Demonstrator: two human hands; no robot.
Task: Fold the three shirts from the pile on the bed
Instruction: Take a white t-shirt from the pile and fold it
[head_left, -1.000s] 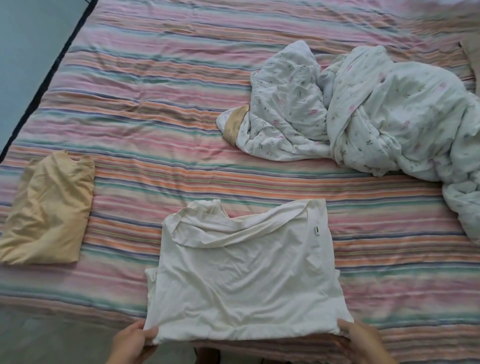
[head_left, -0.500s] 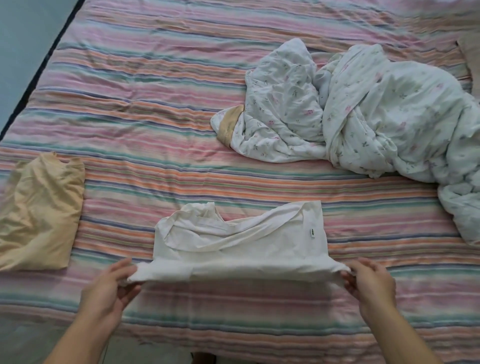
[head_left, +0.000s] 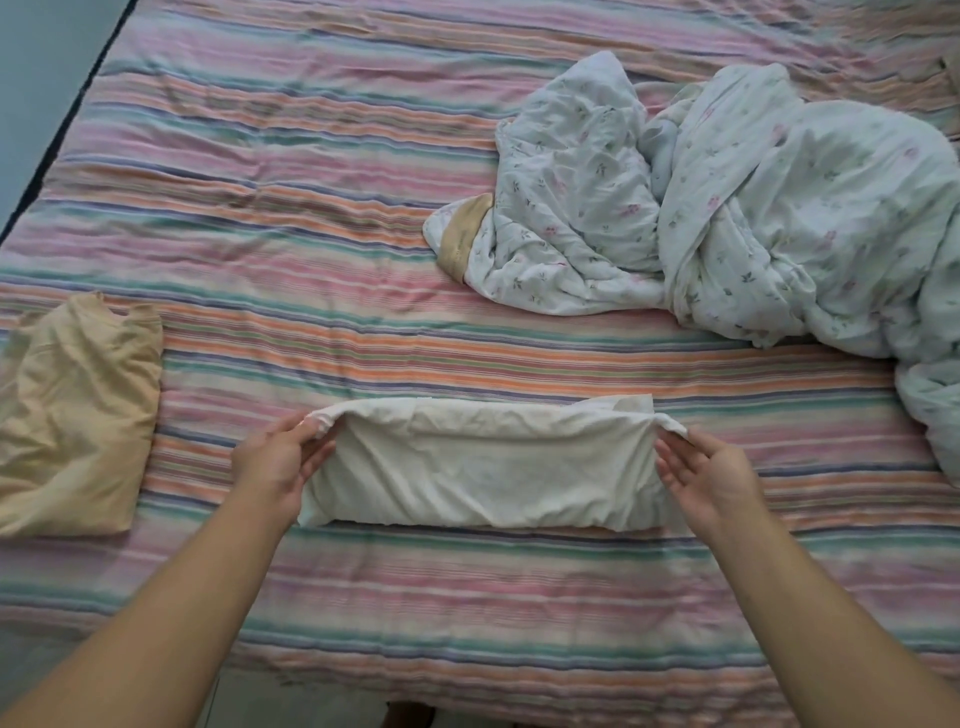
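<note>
You are pinching the white shirt (head_left: 483, 467) corners, left hand (head_left: 278, 460) and right hand (head_left: 709, 475); be laying that fold flat, edges matching, near the bed's (head_left: 467, 613) front edge.

I'm looking down on a bed (head_left: 363, 171) that fills nearly the whole view, covered in a sheet of thin horizontal stripes in pink, orange, green, purple and white. The sheet is creased in many places, most heavily toward the far left and along the near edge. A crumpled white quilt (head_left: 779, 218) with a small floral print lies heaped at the bed's far right side, running down toward the right edge. Past the bed's left edge I can see a pale blue-grey floor (head_left: 31, 78), with a dark line along that edge. The light is soft and even, without hard shadows.
</note>
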